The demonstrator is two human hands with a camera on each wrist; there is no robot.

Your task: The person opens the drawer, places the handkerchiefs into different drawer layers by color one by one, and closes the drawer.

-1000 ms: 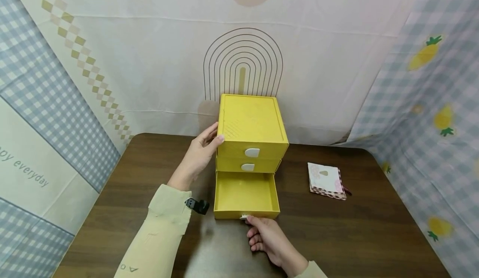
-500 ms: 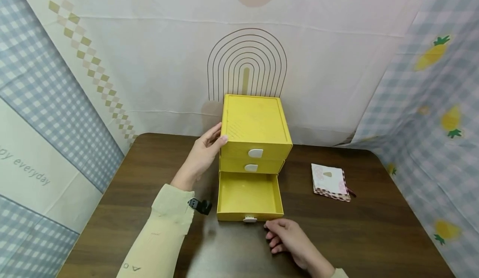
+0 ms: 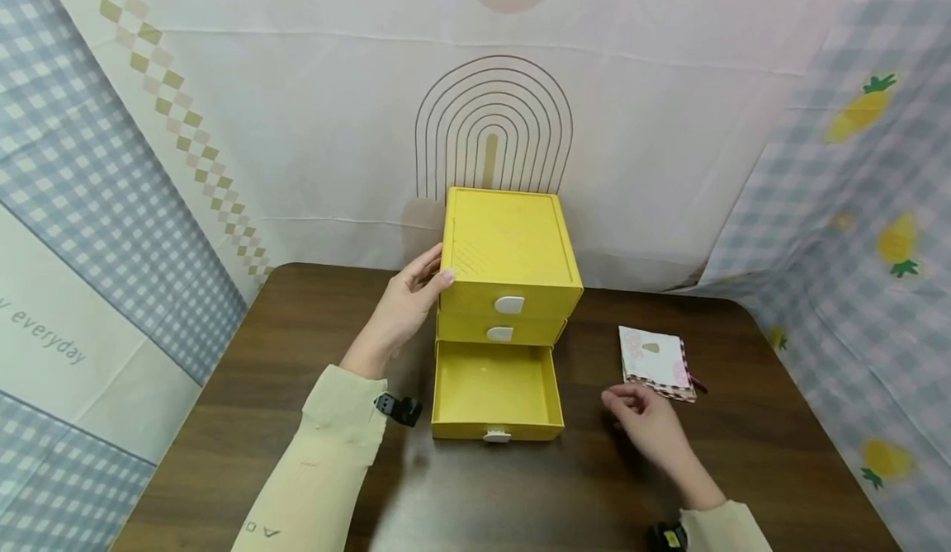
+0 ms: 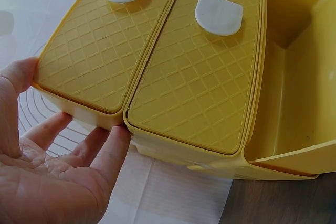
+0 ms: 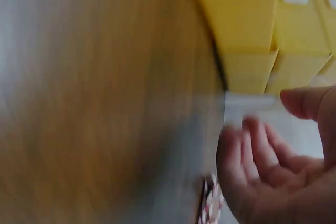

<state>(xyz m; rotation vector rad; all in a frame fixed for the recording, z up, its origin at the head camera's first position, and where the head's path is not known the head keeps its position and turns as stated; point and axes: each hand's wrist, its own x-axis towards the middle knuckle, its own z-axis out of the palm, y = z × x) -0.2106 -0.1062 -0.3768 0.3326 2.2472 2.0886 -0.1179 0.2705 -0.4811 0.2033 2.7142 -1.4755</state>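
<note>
A yellow drawer cabinet (image 3: 513, 238) with white tab handles stands on the table. Its bottom drawer (image 3: 496, 430) is pulled out and nothing lies inside; the two drawers above are closed. My left hand (image 3: 401, 309) holds the cabinet's upper left front corner, with the thumb at the front edge and the fingers (image 4: 113, 145) against the side. To the right, my right hand (image 3: 654, 428) is over the table with loosely bent fingers and nothing in them. It overlaps the near edge of a folded white cloth (image 3: 655, 358) with pink prints and a checked border.
The dark wooden table (image 3: 334, 453) runs back to a pale printed curtain (image 3: 334, 139). Blue gingham cloth with pineapples (image 3: 895, 238) hangs at the right side. A black strap device (image 3: 399, 409) sits at the left wrist.
My right hand has let go of the bottom drawer's handle and moved right to the folded cloth. The drawer stays out. My left hand stays on the cabinet.
</note>
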